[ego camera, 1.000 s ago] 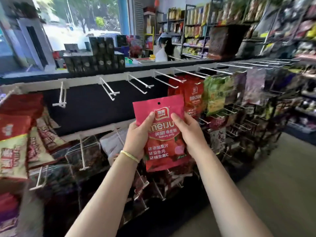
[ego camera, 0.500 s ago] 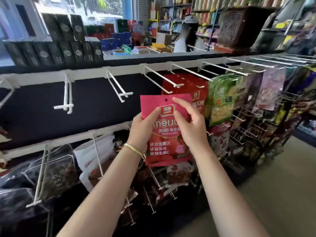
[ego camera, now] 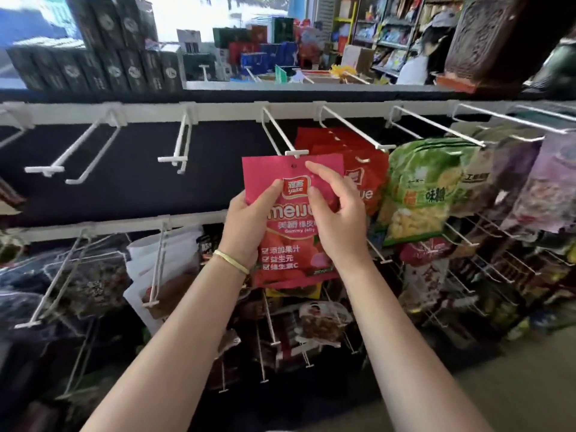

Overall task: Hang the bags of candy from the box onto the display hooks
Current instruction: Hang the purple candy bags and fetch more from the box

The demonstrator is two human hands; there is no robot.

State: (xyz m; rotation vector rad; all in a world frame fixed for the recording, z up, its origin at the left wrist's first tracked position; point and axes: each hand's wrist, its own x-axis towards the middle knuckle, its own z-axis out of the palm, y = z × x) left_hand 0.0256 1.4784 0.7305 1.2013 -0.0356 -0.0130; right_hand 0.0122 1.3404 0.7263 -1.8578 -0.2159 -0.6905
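While both hands hold it up in front of the rack, the pink candy bag (ego camera: 291,244) sits near the middle of the view, its punched hole just below the white tip of an empty hook (ego camera: 282,135) at twelve o'clock from it. The left hand (ego camera: 249,226) grips the bag's left edge, thumb across the front and fingers curled behind. The right hand (ego camera: 338,219) pinches the upper right part, forefinger stretched up beside the hole, thumb on the front. At two o'clock from the bag, red bags (ego camera: 358,163) hang on the next hook, touching or just behind its corner. Farther toward three o'clock hangs a green snack bag (ego camera: 420,188). At nine to ten o'clock three bare hooks (ego camera: 180,145) jut from the white rail (ego camera: 218,112). A yellow band (ego camera: 232,260) circles the left wrist.
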